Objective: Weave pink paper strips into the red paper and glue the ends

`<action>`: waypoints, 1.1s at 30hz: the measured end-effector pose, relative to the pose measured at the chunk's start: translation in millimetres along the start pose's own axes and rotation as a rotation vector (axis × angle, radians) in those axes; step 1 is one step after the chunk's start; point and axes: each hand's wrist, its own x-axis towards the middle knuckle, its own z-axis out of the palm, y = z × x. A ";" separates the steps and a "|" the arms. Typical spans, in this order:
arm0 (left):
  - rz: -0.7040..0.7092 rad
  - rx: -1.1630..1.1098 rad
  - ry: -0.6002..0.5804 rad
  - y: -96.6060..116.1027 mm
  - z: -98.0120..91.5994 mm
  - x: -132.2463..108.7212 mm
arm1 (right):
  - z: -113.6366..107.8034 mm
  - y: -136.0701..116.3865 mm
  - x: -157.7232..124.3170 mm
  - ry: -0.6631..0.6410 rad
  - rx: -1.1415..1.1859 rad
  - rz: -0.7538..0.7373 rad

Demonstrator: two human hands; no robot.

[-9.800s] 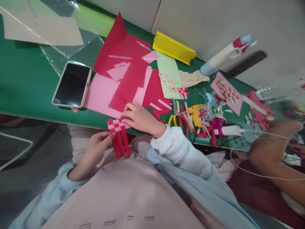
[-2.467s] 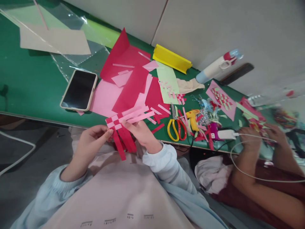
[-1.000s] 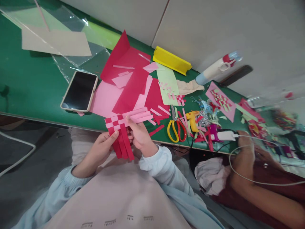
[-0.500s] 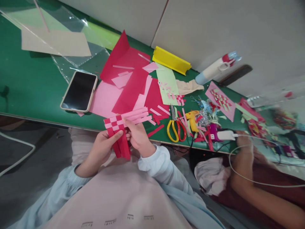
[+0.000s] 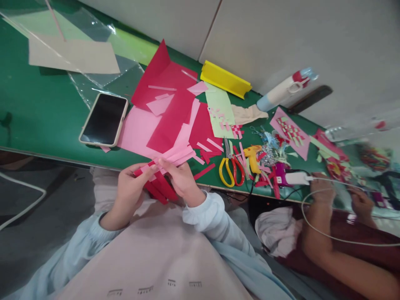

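Note:
Both my hands hold a woven piece of red and pink paper strips (image 5: 162, 166) just below the near edge of the green table (image 5: 40, 112). My left hand (image 5: 129, 191) pinches its left end, fingers closed. My right hand (image 5: 181, 181) grips the loose pink strips that stick out to the right, over the table edge. The piece is tilted nearly edge-on, so its checker pattern is mostly hidden. Red strips hang down between my hands.
Red and pink paper sheets (image 5: 165, 112) lie ahead, a phone (image 5: 104, 119) to their left. Scissors (image 5: 229, 166), a yellow glue gun (image 5: 253, 156), scraps, a yellow tray (image 5: 225, 79) and a bottle (image 5: 284, 89) sit right. Another person's arms (image 5: 325, 216) work at far right.
The woven piece has tipped from facing me to nearly flat and edge-on. Both hands shifted slightly lower with it. Earlier, pink strips were added across the red ones.

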 end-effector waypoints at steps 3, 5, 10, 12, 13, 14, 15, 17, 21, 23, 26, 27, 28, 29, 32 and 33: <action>0.032 0.026 0.053 0.4 3.2 -1.0 | 0.2 3.8 -1.3 -0.027 -0.019 -0.031; 0.039 0.018 0.069 -0.2 3.9 -1.5 | 1.8 4.6 -1.5 -0.025 -0.014 -0.042; 0.091 0.038 0.069 -3.0 3.7 -1.5 | 7.7 4.2 -2.4 0.050 0.028 -0.033; 0.085 0.037 0.090 -3.1 4.0 -1.5 | 8.8 5.0 -3.0 0.066 0.046 -0.024; 0.080 0.034 0.106 -2.8 4.2 -1.5 | 9.0 5.6 -3.3 0.069 0.052 -0.023; 0.075 0.036 0.117 -2.1 4.4 -1.4 | 8.8 6.3 -3.6 0.068 0.056 -0.025; 0.073 0.043 0.123 -1.2 4.6 -1.4 | 8.5 6.8 -3.7 0.064 0.057 -0.029; 0.078 0.066 0.120 0.9 4.9 -1.1 | 7.5 7.3 -4.0 0.055 0.049 -0.049; 0.104 0.075 0.112 2.8 5.7 -0.3 | 7.6 5.5 -5.1 0.052 0.018 -0.066; 0.132 0.066 0.104 1.7 6.2 0.2 | 9.0 4.1 -5.9 0.044 0.005 -0.056; 0.163 0.055 0.096 -0.6 6.7 0.5 | 11.5 3.7 -7.0 0.050 0.010 -0.063; 0.170 0.060 0.103 -1.3 6.7 0.4 | 11.9 4.4 -7.1 0.054 0.016 -0.066; 0.174 0.071 0.111 -1.9 6.5 0.5 | 12.1 5.5 -7.1 0.054 0.023 -0.069; 0.179 0.087 0.120 -2.6 6.0 0.5 | 11.9 7.0 -7.1 0.051 0.030 -0.072; 0.210 0.143 0.127 -4.9 2.0 1.4 | 9.1 11.0 -7.1 0.027 0.025 -0.085; 0.228 0.167 0.120 -5.5 0.0 1.7 | 7.7 11.2 -7.4 0.023 0.004 -0.098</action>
